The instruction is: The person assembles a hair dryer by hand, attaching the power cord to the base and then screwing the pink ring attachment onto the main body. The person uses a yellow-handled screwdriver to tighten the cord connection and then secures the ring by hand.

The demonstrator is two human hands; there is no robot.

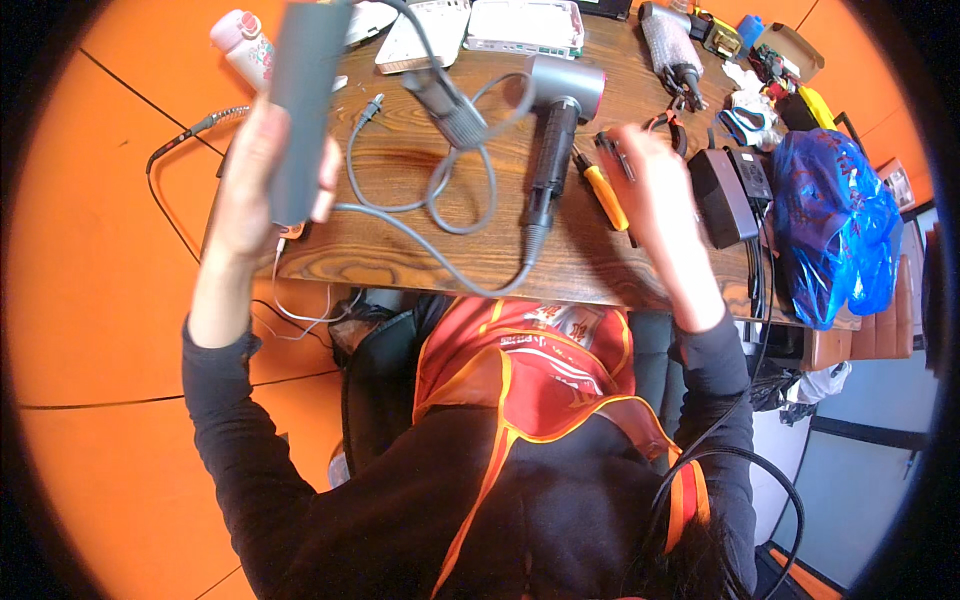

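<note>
My left hand (255,175) is wrapped round a long dark grey block (305,110), held upright above the table's left part; its kind is not clear. On the table lies a grey hair dryer (565,88), its handle toward me and its cord looping left. An adapter block (455,115) and a two-pin plug (371,106) are among the grey cord loops. My right hand (650,180), smeared by motion, is over the table right of a yellow-handled screwdriver (605,195). A small dark piece (618,158) shows at its fingertips; whether it is gripped cannot be told.
White plastic housings (525,28) lie at the back. A pink bottle (243,48) stands far left, near a soldering iron (215,118). Orange-handled pliers (668,122), a black box-shaped device (725,200) and a blue plastic bag (830,225) are on the right. Tools crowd the far right corner.
</note>
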